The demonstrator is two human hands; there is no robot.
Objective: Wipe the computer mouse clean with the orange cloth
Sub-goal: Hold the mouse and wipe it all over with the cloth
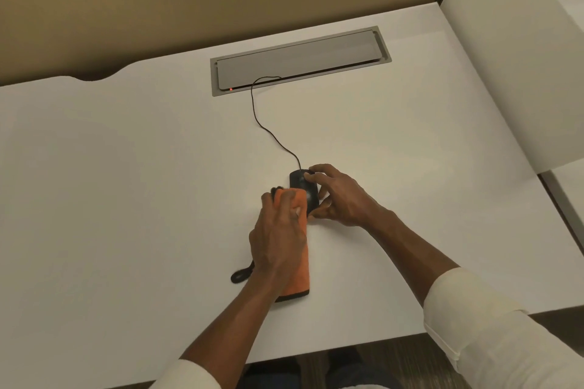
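A white desk [126,167] is seen from above, closed in by beige partition panels, with a grey cable hatch [300,60] let into it at the back. Near the front middle of the desk lies the black mouse [305,188], its cord [262,123] running up into the hatch. The mouse is steadied by the right hand [339,199], whose fingers and thumb are curled around its right side and front end. The orange cloth [298,275] is held under the left hand [278,240], fingers pressed together over it, and its upper end is laid against the mouse's left side and top. A small black loop [241,273] shows beside the left wrist; what it belongs to cannot be told. The wiping step appears to be in hand, with the left flank being rubbed. The next move is judged to call for the cloth to be drawn over the top and the right side, which would require the right hand's grip to be shifted or the mouse to be turned.
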